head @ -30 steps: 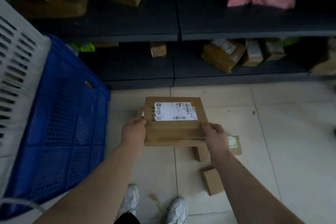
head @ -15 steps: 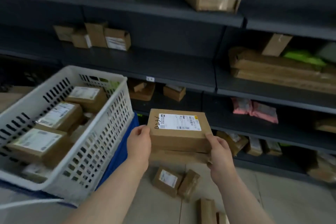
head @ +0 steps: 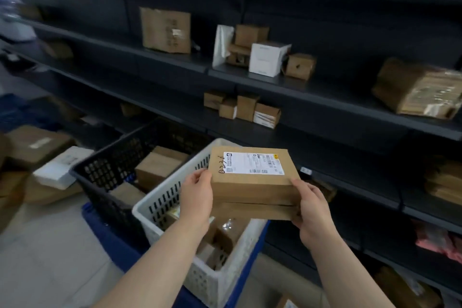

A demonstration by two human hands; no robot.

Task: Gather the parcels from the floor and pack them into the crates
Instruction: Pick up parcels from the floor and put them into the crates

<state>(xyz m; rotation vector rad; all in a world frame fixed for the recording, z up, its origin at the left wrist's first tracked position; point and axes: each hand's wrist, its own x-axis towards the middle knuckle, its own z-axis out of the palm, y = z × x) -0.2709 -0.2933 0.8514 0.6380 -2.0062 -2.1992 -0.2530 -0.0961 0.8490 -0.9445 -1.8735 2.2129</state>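
Dark shelving (head: pixel 287 112) stood beyond both hands. The left hand (head: pixel 197 197) and right hand (head: pixel 311 210) clamped two stacked parcels (head: pixel 252 182) above the white crate (head: pixel 200 280); lowering them level would likely suit best.

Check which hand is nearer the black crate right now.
Left. The left hand holds the stacked parcels on the side facing the black crate; the right hand holds their far side, with the parcels between it and the crate.
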